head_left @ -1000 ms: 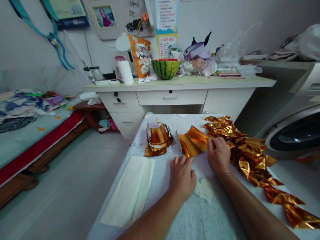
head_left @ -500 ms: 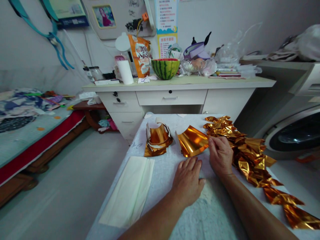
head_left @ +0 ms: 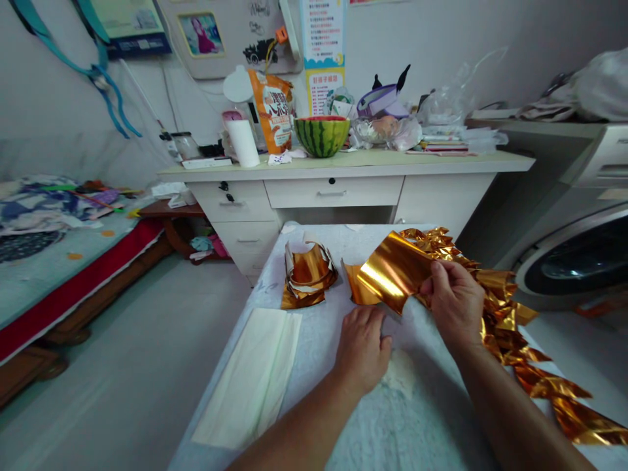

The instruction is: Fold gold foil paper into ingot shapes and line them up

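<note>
1. Beyond the fingers, a blue-and-yellow paper wall poster (head_left: 324, 82) carries Chinese print; its lower heading begins "好孩子", smaller lines are unreadable.
2. Also beyond them, a glossy orange plastic pouch (head_left: 275, 111) bears large Chinese characters, too blurred to read whole.
3. A shiny gold foil sheet (head_left: 392, 271), smooth and curved, extends leftward from the right fingers.
4. The right hand (head_left: 457, 304) pinches its edge between thumb and fingers.
5. The left hand (head_left: 363, 347) has bent fingers just beside the sheet; whether they grip it, I cannot tell.
6. Crumpled gold foil pieces (head_left: 503, 327) lie right of the right fingers.

lower gold foil (head_left: 360, 289) partly hidden, washing machine (head_left: 549, 190) cut off right, poster (head_left: 322, 39) print unreadable
</note>
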{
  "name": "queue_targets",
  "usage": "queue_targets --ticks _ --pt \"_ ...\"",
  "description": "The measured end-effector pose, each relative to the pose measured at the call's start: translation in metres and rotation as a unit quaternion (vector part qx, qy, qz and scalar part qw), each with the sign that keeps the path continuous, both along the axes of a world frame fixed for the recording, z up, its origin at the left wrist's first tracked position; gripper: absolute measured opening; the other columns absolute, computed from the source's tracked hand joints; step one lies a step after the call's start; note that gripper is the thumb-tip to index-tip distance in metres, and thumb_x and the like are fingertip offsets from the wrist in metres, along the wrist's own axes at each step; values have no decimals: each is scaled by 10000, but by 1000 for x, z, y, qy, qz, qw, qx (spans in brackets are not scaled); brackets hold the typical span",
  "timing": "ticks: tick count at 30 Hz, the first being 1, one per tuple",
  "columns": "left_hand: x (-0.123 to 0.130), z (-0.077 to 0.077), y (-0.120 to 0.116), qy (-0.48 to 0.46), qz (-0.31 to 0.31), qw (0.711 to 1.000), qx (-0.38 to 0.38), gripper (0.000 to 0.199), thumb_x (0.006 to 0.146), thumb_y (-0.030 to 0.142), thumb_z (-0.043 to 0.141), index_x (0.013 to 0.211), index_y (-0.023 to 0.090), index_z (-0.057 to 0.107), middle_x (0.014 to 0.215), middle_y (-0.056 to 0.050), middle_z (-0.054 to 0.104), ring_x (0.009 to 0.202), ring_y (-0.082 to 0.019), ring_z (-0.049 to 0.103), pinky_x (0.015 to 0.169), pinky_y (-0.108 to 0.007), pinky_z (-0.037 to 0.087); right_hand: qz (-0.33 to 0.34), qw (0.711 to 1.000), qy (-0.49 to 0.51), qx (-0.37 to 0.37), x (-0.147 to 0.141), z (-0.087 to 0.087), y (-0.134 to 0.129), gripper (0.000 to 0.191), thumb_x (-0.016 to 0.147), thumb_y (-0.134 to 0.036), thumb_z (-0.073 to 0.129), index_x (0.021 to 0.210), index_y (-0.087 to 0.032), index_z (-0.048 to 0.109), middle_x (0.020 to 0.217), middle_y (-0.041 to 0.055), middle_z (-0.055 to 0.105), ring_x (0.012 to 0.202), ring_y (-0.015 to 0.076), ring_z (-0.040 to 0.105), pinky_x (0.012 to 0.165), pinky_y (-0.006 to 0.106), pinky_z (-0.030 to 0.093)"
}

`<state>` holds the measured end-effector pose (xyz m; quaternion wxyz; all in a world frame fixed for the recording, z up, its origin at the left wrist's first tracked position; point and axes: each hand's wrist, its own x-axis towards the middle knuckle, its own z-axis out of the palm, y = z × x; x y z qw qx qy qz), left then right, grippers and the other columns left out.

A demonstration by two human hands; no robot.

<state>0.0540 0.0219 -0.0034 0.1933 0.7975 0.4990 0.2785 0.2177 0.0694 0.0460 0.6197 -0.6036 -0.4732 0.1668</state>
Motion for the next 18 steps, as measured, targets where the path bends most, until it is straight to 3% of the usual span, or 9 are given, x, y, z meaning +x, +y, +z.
queue_targets --ticks 3,8,11,14,18 --pt "-2 0 3 -18 2 1000 0 290 855 163 533 1140 199 573 1183 -58 616 1130 -240 510 994 -419 410 -25 999 -3 -35 5 12 -7 270 862 -448 579 912 -191 639 540 -19 603 409 110 468 385 200 367" --pt "-1 -6 4 5 5 1000 7 463 847 169 541 1307 178 490 1391 -89 515 1253 -277 443 1054 -465 370 -31 991 -89 -94 26 19 -24 332 831 -461 564 1023 -205 650 583 7 650 460 158 561 435 246 440" --pt "0 -10 5 18 17 1000 12 542 836 189 558 1363 152 440 1470 -122 437 1353 -308 346 1094 -499 331 -49 977 -180 -101 40 12 -38 324 815 -442 551 1005 -208 667 597 18 668 495 181 604 501 283 472" --pt "0 -13 6 8 11 1000 17 516 826 172 550 1334 144 460 1507 -136 386 1407 -308 279 1134 -509 282 -48 972 -206 -104 46 0 -48 315 814 -425 541 1005 -211 670 644 27 700 552 205 660 562 310 506" --pt "-4 -9 6 -75 12 997 29 519 777 35 455 1285 140 473 1419 -132 471 1349 -251 371 1142 -447 294 -31 968 -233 -86 44 -15 -56 261 799 -399 561 941 -215 681 699 37 725 636 227 699 614 321 536"
